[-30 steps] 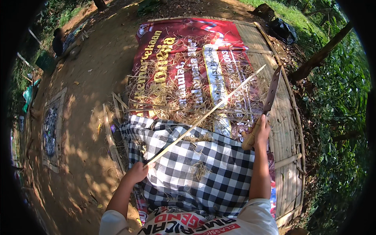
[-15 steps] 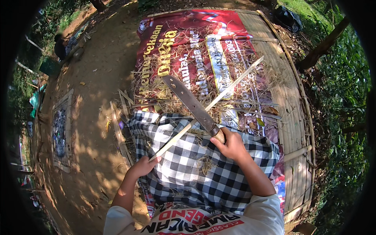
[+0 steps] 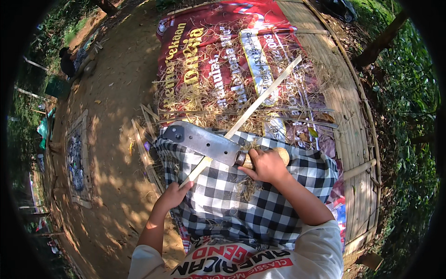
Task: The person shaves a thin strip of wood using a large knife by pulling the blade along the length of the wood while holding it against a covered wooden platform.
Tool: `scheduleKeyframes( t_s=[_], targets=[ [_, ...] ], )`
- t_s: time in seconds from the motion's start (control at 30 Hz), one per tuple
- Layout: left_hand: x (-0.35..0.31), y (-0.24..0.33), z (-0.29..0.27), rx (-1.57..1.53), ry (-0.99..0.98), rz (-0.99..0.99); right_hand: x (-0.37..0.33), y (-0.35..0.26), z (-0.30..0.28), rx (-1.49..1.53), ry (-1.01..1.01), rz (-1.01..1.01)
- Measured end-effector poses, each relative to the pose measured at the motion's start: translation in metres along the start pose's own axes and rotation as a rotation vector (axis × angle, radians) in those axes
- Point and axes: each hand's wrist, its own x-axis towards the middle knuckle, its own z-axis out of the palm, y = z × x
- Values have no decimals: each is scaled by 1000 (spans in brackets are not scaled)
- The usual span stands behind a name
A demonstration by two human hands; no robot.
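Note:
My left hand (image 3: 175,194) is closed around the near end of a long, pale bamboo strip (image 3: 267,95), which slants away to the upper right. My right hand (image 3: 267,166) grips the wooden handle of a broad machete (image 3: 204,142). The blade lies across the strip a short way above my left hand, its wide, holed side facing up, and hides part of it. Below both hands a black-and-white checked cloth (image 3: 223,204) covers my lap, with a small clump of shavings (image 3: 247,188) on it.
A red printed banner (image 3: 232,35) strewn with curled shavings (image 3: 195,88) covers a bamboo platform (image 3: 355,153). Thin strips (image 3: 297,111) lie crosswise beyond the cloth. More split pieces (image 3: 146,153) lean at the left edge. A framed ash pit (image 3: 76,158) sits on the dirt ground.
The machete has swung down toward my left hand and turned its broad side up, now lying nearly crosswise. The strip stays in my left hand, its far end shifted slightly left.

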Motion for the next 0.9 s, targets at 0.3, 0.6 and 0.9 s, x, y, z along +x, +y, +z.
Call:
scheduleKeyframes(
  t_s=[0.3,0.6,0.9],
  targets=[
    [-1,-12,2,-48,-10,2,7,29,-12,-29,-94,147],
    [-1,-19,4,-63,-22,23,10,69,-25,-16,-24,212],
    [-4,-16,3,-89,-31,40,17,81,-42,-76,-100,274]
  ],
)
